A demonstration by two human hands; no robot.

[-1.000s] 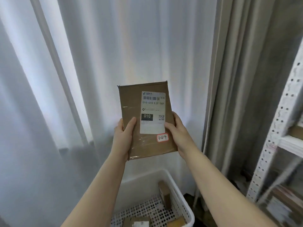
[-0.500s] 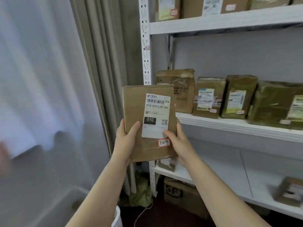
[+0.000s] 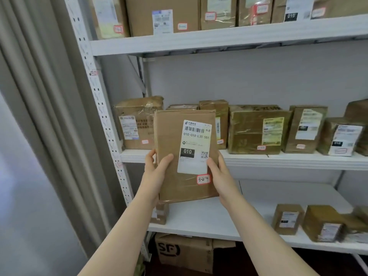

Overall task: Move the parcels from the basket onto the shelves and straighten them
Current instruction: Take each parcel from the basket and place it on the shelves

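Flat brown parcel was held upright in front of the racking and rested on no shelf. In view, its upper half overlapped the middle shelf. Left grip was curled round the lower left edge, thumb on the face. Right grip was curled round the lower right edge, thumb on the white label. Red-bordered sticker read 3-2-4. Other boxes stood in a row on the middle shelf behind.
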